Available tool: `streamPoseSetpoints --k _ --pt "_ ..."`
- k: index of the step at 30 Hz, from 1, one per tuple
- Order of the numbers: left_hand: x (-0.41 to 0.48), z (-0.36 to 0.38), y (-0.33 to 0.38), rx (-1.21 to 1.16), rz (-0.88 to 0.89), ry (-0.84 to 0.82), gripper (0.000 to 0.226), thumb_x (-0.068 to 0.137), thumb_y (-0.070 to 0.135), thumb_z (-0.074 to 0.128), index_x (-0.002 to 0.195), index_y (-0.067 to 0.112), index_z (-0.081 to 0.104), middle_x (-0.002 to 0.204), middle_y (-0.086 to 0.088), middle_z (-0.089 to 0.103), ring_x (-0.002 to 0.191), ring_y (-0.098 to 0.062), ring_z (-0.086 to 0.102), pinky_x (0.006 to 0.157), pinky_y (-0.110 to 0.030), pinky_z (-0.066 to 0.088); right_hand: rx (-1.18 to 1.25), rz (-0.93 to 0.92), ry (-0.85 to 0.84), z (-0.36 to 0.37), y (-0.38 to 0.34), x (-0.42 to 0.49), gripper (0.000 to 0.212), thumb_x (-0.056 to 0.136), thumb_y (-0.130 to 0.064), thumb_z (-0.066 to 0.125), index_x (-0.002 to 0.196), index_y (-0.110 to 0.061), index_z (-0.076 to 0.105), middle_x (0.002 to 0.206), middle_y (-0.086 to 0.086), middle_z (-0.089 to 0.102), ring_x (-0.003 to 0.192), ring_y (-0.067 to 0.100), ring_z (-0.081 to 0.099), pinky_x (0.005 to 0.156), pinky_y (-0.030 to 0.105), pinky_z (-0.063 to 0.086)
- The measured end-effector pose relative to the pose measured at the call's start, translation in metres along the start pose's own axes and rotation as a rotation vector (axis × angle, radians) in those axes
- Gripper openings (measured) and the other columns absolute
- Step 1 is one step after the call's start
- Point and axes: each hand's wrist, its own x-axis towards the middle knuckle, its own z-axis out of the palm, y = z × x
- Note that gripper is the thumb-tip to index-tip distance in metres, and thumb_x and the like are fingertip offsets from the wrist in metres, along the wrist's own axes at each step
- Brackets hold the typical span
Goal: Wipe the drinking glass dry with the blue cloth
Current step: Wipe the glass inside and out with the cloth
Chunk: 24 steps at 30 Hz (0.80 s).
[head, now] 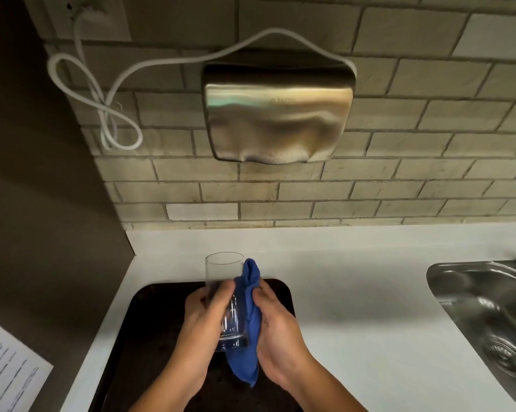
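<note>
Both bare forearms come in from six o'clock and meet over a dark rectangular tray with rounded corners that lies on the white countertop. Her or his left hand is wrapped round the lower body of the clear, straight-sided drinking glass, thumb laid across the near wall and the other fingers curled behind it, so the glass is held up off the tray, mouth tipped away toward twelve o'clock and thick base toward the wrists. At three o'clock of the glass the right hand is clenched on a bunched blue cloth, pressing it against the glass's right wall; one end pokes up past the fingers, the other hangs down below the base.

My guess is the glass is light but rigid, thin at the rim, slick if wet, and would break if dropped on the tray or counter. The safest hold looks like the one in use, round the lower body near the heavy base, not the rim. The cloth is soft and limp and should mould to the wall.

Open counter lies at one to two o'clock. A stainless steel sink sits at three o'clock, well apart. A dark side wall closes nine o'clock, and a printed paper sheet lies at eight. Farther off at twelve, a brushed metal hand dryer with a looped white cord hangs on the tiled wall, well above the hands
</note>
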Motion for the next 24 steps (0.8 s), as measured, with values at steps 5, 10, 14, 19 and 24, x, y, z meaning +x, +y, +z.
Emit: streamPoseSetpoints --k 5,10,14,19,24 --pt "-0.005 -0.009 -0.009 0.157 0.07 -0.063 0.096 0.058 0.065 0.084 0.137 0.026 0.045 0.119 -0.005 0.074 0.088 -0.014 0.083 0.061 -0.018 0.062 -0.081 0.013 -0.065 -0.011 -0.004 0.005 0.036 0.114 -0.02 0.045 0.135 -0.008 0.072 0.139 0.031 0.07 0.136 0.051 0.062 0.122 0.063 0.042" --pt "-0.004 -0.009 -0.012 0.123 0.011 -0.116 0.057 0.09 0.058 0.074 0.139 0.031 0.061 0.117 0.004 0.081 0.096 -0.013 0.083 0.069 -0.019 0.06 -0.077 0.015 -0.113 -0.016 -0.004 0.007 0.034 0.113 -0.02 0.049 0.127 -0.012 0.078 0.129 0.029 0.075 0.108 0.038 0.076 0.102 0.052 0.059" --pt "-0.007 -0.002 -0.014 0.161 0.053 -0.114 0.073 0.069 0.057 0.088 0.13 0.026 0.061 0.116 0.001 0.081 0.093 -0.011 0.084 0.067 -0.019 0.063 -0.099 0.042 -0.182 -0.021 0.0 0.005 0.037 0.114 -0.024 0.046 0.137 -0.012 0.071 0.139 0.03 0.07 0.119 0.04 0.073 0.105 0.051 0.058" --pt "-0.008 -0.002 -0.014 0.095 0.119 -0.081 0.058 0.071 0.049 0.091 0.121 0.028 0.07 0.104 0.002 0.086 0.092 -0.01 0.084 0.072 -0.026 0.065 -0.131 0.071 -0.189 -0.027 -0.004 0.004 0.037 0.113 -0.023 0.047 0.14 -0.014 0.07 0.143 0.027 0.069 0.136 0.045 0.065 0.113 0.051 0.055" --pt "-0.007 0.001 -0.01 -0.07 0.155 -0.098 0.056 0.078 0.047 0.086 0.13 0.031 0.071 0.116 0.0 0.085 0.107 -0.018 0.083 0.082 -0.026 0.064 -0.099 0.121 -0.208 -0.025 -0.007 0.004 0.041 0.113 -0.035 0.049 0.133 -0.012 0.077 0.133 0.022 0.077 0.12 0.033 0.077 0.097 0.04 0.064"
